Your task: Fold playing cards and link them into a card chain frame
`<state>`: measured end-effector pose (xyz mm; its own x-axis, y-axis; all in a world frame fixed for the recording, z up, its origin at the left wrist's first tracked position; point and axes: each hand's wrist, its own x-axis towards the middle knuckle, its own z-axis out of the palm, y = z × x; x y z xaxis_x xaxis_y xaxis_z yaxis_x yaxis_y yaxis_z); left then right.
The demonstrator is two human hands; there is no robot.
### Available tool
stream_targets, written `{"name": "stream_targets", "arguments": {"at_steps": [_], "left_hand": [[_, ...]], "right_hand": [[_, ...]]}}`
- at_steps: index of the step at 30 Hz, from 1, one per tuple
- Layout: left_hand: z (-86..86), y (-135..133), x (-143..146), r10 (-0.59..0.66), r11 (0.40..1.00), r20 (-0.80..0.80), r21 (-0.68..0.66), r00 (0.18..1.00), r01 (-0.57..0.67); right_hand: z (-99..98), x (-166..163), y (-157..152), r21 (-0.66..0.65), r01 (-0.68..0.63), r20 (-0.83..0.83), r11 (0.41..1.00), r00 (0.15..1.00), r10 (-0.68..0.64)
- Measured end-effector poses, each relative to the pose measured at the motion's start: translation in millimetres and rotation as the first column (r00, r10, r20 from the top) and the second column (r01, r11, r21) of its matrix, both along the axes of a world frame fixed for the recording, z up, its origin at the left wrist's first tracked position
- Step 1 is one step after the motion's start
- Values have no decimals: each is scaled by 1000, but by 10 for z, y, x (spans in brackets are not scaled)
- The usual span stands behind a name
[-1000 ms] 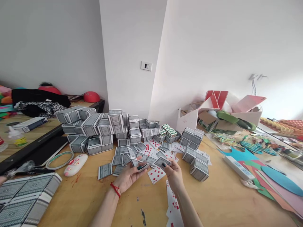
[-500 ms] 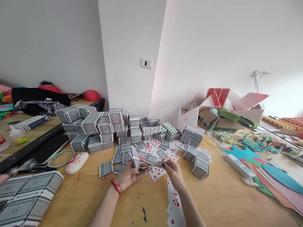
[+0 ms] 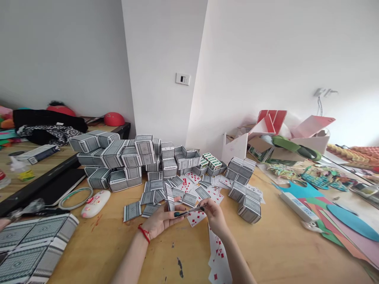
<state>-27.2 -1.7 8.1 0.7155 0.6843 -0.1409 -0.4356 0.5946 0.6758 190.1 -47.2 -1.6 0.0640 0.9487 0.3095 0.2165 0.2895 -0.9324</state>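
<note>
My left hand (image 3: 162,220), with a red string on its wrist, and my right hand (image 3: 215,215) meet over the wooden table (image 3: 281,252). Both pinch the same folded playing card (image 3: 193,210), seen nearly edge-on between them. A second card stands upright by my left fingers (image 3: 169,199). Loose cards (image 3: 189,192), some face up with red pips, lie just beyond my hands. Behind them stands a pile of small boxes folded from patterned cards (image 3: 130,159).
More face-up cards (image 3: 217,256) lie under my right forearm. Card blocks (image 3: 29,246) sit at the near left; a tape ring (image 3: 75,198) and a pink mouse (image 3: 95,203) lie beside a black board. A white power strip (image 3: 297,205), coloured paper (image 3: 349,225) and an open cardboard box (image 3: 284,138) fill the right.
The card between my hands has tipped from showing its patterned back to nearly edge-on. My hands have drawn a little closer together.
</note>
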Motion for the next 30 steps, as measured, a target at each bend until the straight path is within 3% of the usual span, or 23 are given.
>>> {"name": "stream_targets", "arguments": {"at_steps": [9,16,22,30], "left_hand": [[-55,17,52,-12,1000,-73,14,997,13],[-34,15,90,63,998,-71,-16,995,-65],[-36,-19,127,28,999,-114,-24,993,-31],[-73,9,119,84,996,-90,-12,992,-86]], "right_hand": [[41,-65,-35,72,38,285,997,957,-58],[24,-153,-41,100,31,245,995,968,-55],[10,-233,-63,73,-21,213,997,977,5],[33,-343,-80,53,-29,175,998,984,20]]}}
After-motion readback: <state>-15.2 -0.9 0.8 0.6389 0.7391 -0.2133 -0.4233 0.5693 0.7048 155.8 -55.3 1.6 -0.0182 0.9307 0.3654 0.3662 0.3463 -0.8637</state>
